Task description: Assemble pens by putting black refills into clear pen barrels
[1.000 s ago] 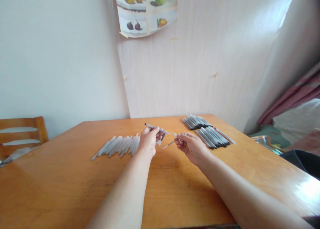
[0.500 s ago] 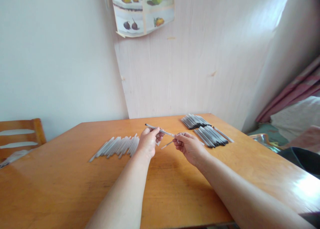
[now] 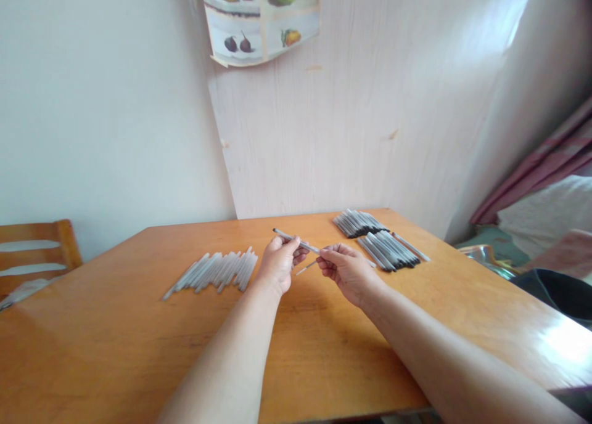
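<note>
Over the middle of the table my left hand (image 3: 280, 260) is closed on a pen (image 3: 283, 233) with a whitish barrel and a black end pointing up and left. My right hand (image 3: 345, 267) pinches at the pen's other end; the fingertips hide what exactly meets there. A thin pen refill (image 3: 305, 268) also sticks out of the right hand, down and to the left. To the left lies a row of whitish tubes (image 3: 215, 271). Two groups of pens with black ends, a nearer one (image 3: 388, 250) and a farther one (image 3: 358, 223), lie to the right.
The wooden table (image 3: 115, 338) reaches to the wall. A single pen (image 3: 411, 246) lies beside the nearer group. A wooden chair (image 3: 39, 245) stands at the left, a black container (image 3: 555, 291) at the right edge. A fruit picture (image 3: 261, 23) hangs above.
My hands have come closer together, and less of the thin piece shows between the left hand's pen and the right fingertips. The view has shifted slightly.
</note>
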`<state>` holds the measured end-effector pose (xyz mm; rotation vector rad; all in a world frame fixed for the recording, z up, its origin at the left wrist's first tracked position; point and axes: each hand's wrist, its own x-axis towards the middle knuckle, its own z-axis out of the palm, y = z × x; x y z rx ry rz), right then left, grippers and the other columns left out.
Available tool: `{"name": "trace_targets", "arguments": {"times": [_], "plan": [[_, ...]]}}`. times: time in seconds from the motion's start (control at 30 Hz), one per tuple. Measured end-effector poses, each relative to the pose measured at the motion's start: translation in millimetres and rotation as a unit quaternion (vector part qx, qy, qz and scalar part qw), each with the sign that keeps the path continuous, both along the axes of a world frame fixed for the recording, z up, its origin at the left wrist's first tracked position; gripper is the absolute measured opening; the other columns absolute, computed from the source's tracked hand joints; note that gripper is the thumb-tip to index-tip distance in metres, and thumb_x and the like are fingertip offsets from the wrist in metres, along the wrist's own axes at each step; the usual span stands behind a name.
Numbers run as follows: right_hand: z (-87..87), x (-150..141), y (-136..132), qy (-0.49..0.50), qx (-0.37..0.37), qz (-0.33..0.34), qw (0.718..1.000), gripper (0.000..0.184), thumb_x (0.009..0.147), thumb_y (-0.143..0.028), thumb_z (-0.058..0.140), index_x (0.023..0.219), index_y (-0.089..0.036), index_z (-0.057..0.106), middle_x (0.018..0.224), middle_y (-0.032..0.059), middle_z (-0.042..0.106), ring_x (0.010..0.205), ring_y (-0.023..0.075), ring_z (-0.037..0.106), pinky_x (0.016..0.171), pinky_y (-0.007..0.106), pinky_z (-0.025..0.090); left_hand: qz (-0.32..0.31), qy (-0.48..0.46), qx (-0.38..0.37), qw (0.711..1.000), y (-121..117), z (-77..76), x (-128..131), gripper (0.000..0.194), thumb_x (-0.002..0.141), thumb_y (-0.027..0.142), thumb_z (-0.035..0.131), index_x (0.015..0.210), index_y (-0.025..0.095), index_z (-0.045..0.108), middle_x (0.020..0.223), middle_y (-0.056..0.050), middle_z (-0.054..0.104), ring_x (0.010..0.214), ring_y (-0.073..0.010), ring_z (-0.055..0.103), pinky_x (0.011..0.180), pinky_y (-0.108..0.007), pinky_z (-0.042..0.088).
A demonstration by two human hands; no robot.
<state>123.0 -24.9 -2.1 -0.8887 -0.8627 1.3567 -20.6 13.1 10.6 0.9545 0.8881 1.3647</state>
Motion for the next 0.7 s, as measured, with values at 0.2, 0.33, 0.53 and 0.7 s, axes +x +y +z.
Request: {"name": "trace_targets", "arguments": {"times": [0.2, 0.33, 0.53, 0.7], "plan": [[1.6, 1, 0, 0.001, -0.002, -0.029, 1.000, 0.023, 0.066, -0.027, 0.077, 0.073, -0.016, 0.058, 0.064, 0.0018, 0.064, 0.054, 0.0094, 0.056, 0.054, 0.022, 0.046, 0.008, -0.025, -0.007, 1.000, -6, -0.1, 10, 0.014, 0.080, 0.019, 0.066, 0.088, 0.016, 0.054, 0.082, -0.005, 0.070, 0.070, -0.0109, 0.067, 0.068, -0.024, 0.052], [-0.4, 5, -1, 0.002, 0.003, -0.008, 1.000, 0.022, 0.067, -0.028, 0.076, 0.075, -0.015, 0.059, 0.066, 0.0029, 0.064, 0.056, 0.0100, 0.058, 0.056, 0.023, 0.047, -0.002, -0.025, 0.005, 1.000, -9, 0.5, 12, 0.016, 0.080, 0.022, 0.066, 0.089, 0.017, 0.054, 0.084, -0.005, 0.069, 0.072, -0.0109, 0.066, 0.071, -0.024, 0.050], [-4.4, 10, 3, -0.179, 0.018, -0.039, 0.983, 0.026, 0.077, -0.040, 0.065, 0.088, -0.017, 0.063, 0.073, 0.0034, 0.064, 0.062, 0.0128, 0.058, 0.055, 0.024, 0.045, 0.041, 0.108, 0.080, 0.990, -4, -2.6, 7, 0.021, 0.080, 0.034, 0.065, 0.094, 0.020, 0.058, 0.089, -0.004, 0.068, 0.076, -0.0127, 0.062, 0.070, -0.024, 0.046], [2.4, 19, 5, -0.353, 0.149, -0.194, 0.903, 0.035, 0.088, -0.045, 0.049, 0.104, -0.017, 0.063, 0.092, 0.0077, 0.067, 0.077, 0.0165, 0.060, 0.067, 0.027, 0.045, 0.041, 0.312, 0.209, 0.926, 2, -12.7, 3, 0.010, 0.075, 0.024, 0.068, 0.085, 0.023, 0.070, 0.086, -0.005, 0.067, 0.081, -0.0180, 0.059, 0.077, -0.027, 0.042]]}}
